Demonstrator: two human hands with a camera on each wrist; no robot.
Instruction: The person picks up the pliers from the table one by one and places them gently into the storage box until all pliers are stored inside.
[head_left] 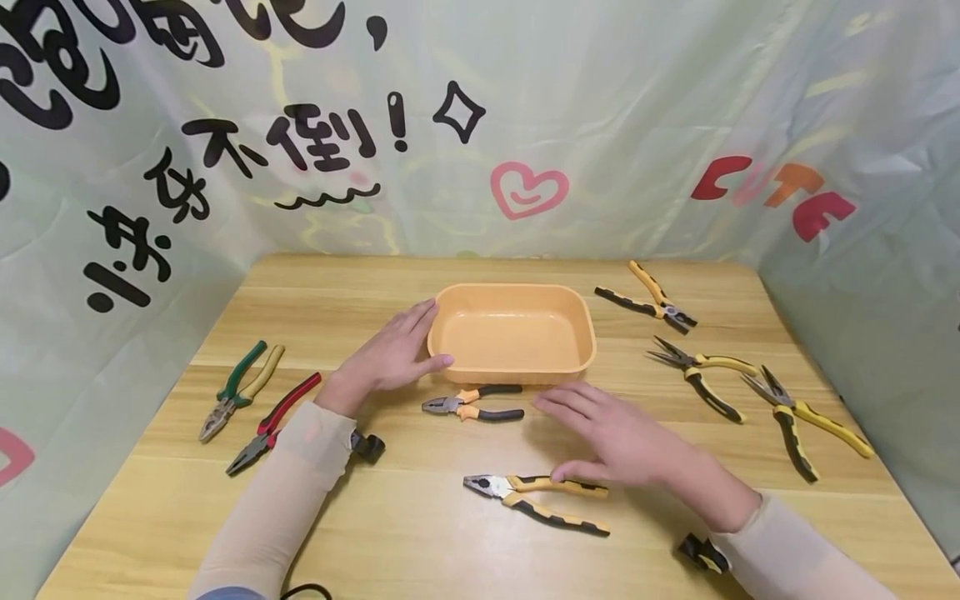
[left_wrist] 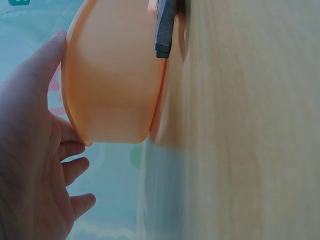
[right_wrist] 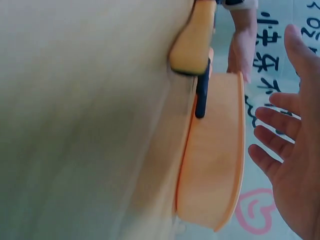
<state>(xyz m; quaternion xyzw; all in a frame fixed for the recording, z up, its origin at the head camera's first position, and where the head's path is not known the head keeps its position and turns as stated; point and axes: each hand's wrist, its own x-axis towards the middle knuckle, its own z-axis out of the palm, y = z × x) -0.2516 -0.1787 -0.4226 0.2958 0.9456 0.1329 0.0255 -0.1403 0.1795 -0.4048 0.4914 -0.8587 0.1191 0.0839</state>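
Note:
An orange plastic basin (head_left: 510, 375) stands on the wooden table. My left hand (head_left: 390, 346) is at its left end, thumb and fingertips touching the rim, the fingers loosely extended. In the left wrist view the left hand (left_wrist: 40, 135) shows the thumb along the rim (left_wrist: 65, 85). My right hand (head_left: 626, 437) hovers with extended fingers, holding nothing, just in front of the basin's right side. Below it lie combination pliers with yellow-black handles (head_left: 558, 523). Smaller pliers with orange-black handles (head_left: 468, 411) lie directly in front of the basin. In the right wrist view the right hand (right_wrist: 295, 135) is apart from the basin (right_wrist: 215, 165).
Green-and-yellow-handled pliers (head_left: 243, 398) and red-handled pliers (head_left: 262, 442) lie at the left. On the right are yellow-black combination pliers (head_left: 667, 312) and two long-nose pliers (head_left: 693, 364), (head_left: 783, 408). A printed curtain (head_left: 615, 167) surrounds the table.

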